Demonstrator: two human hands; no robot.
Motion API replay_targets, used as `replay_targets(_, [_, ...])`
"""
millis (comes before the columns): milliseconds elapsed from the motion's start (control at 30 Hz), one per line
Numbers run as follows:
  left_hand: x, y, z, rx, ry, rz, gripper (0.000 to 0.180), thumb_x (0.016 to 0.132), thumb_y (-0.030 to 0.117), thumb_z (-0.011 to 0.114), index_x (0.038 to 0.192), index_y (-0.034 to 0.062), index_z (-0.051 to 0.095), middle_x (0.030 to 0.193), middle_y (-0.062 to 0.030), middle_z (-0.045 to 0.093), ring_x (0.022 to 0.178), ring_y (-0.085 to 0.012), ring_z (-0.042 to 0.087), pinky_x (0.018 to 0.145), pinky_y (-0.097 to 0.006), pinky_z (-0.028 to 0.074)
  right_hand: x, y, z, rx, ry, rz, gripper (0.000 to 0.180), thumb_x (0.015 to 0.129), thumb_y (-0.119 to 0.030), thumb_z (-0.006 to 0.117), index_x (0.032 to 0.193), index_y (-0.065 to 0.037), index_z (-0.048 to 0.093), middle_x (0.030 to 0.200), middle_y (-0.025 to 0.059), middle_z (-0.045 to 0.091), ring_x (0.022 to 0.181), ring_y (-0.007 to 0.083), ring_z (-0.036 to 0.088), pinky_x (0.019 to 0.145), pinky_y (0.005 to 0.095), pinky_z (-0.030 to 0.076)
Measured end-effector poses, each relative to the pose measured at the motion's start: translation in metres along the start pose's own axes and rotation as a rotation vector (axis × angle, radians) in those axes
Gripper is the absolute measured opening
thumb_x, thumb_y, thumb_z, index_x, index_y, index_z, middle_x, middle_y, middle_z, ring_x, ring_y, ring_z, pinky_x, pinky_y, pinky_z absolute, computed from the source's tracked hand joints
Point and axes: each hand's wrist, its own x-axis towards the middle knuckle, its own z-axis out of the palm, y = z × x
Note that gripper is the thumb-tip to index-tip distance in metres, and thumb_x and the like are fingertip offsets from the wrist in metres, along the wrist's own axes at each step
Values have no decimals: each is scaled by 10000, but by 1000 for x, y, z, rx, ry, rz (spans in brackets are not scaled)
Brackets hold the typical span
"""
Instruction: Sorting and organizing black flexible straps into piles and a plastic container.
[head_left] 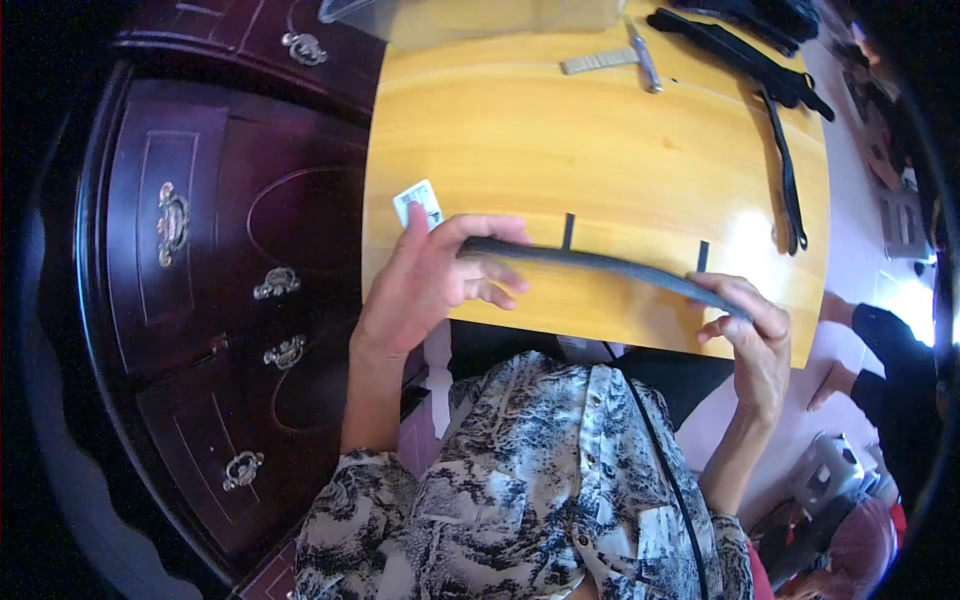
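A long dark grey strap [610, 262] stretches sideways between my hands, above the near part of the yellow wooden table [480, 130]. Its left end lies between the fingers of my left hand [430, 270], which curl around it. My right hand [750, 325] pinches the other end near the table's front right corner. Two short black strips, a left one [569, 230] and a right one [703, 256], show just beyond the strap; whether they lie on the table or belong to the strap I cannot tell. Beside my left thumb is a white printed tag [418, 202].
A clear plastic bin [480, 18] stands at the far edge. Near it lie a beige strip [600, 62] and a slim metallic tool [645, 60]. Black straps [740, 55] occupy the far right. Dark wooden cabinets [230, 220] flank the left; another person's arm [835, 375] shows at right.
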Motion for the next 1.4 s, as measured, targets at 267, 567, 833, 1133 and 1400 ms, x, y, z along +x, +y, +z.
replay_targets(267, [-4,-1,-3,-88,-48,92,658,973,403,445,1419,-33,238,1309,-188,459,1181,-208,489,967,-298,406,-5,27,-2,-171,-6,-427,258,735,-292,749,919,-110,737,1295,248,503,1260,369,445,1064,441,317])
replay_targets(567, [-16,23,9,620,260,-127,652,820,-34,604,1420,35,359,983,36,524,826,-46,481,749,-168,368,-9,6,8,-441,30,-361,79,731,-123,727,805,-125,751,1225,244,572,1201,354,522,992,352,420])
replay_targets(833, [3,31,3,-10,23,115,566,866,-51,555,1390,1,348,1142,-102,600,1052,-145,572,944,-279,426,16,-20,16,-608,51,-730,173,641,-68,756,806,-119,747,1162,177,620,1126,361,574,954,435,485])
replay_targets(1133, [37,97,15,80,91,466,583,889,2,543,1421,24,307,1181,-139,582,1039,-143,575,922,-268,445,90,-67,22,-547,49,-917,192,673,-9,673,854,-56,716,1199,248,583,1194,413,511,1005,453,419])
replay_targets(1400, [53,140,-10,204,-105,717,677,837,-38,406,1459,3,143,1361,-185,452,1200,-215,508,1007,-310,416,143,-109,28,-292,10,-826,369,749,143,509,1041,-29,655,1230,198,581,1159,272,546,999,350,402])
